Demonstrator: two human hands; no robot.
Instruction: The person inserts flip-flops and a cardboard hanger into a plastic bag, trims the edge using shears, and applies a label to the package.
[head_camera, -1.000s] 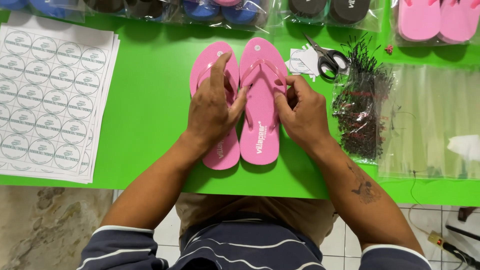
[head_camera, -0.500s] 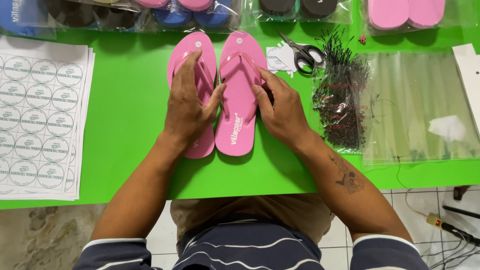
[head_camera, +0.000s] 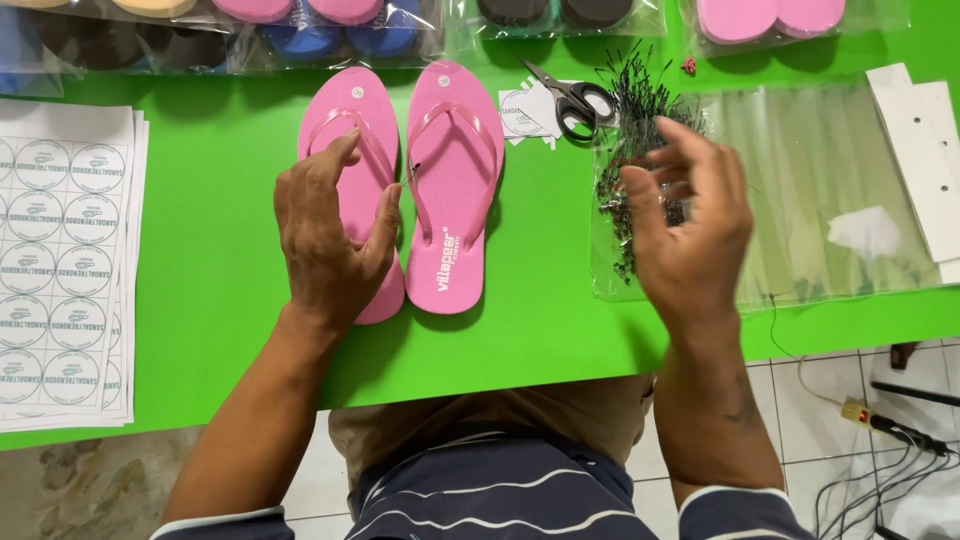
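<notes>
Two pink flip-flops lie side by side on the green table (head_camera: 200, 300). My left hand (head_camera: 330, 235) rests flat on the left flip-flop (head_camera: 352, 110), fingers spread over its strap. The right flip-flop (head_camera: 455, 190) lies free, touching nothing but its neighbour. My right hand (head_camera: 690, 220) hovers to the right, fingers loosely apart, over a heap of thin black plastic ties (head_camera: 640, 110) lying on clear plastic bags (head_camera: 820, 170). It holds nothing that I can see.
Black-handled scissors (head_camera: 575, 100) lie behind the flip-flops beside a round paper label (head_camera: 520, 115). Sheets of round stickers (head_camera: 60, 260) cover the left end. Bagged flip-flops (head_camera: 300, 25) line the far edge. White card strips (head_camera: 925, 160) lie at the right. Cables (head_camera: 890, 430) run on the floor.
My right hand has left the right flip-flop and moved right to the heap of black ties. The left hand stays on the left flip-flop.
</notes>
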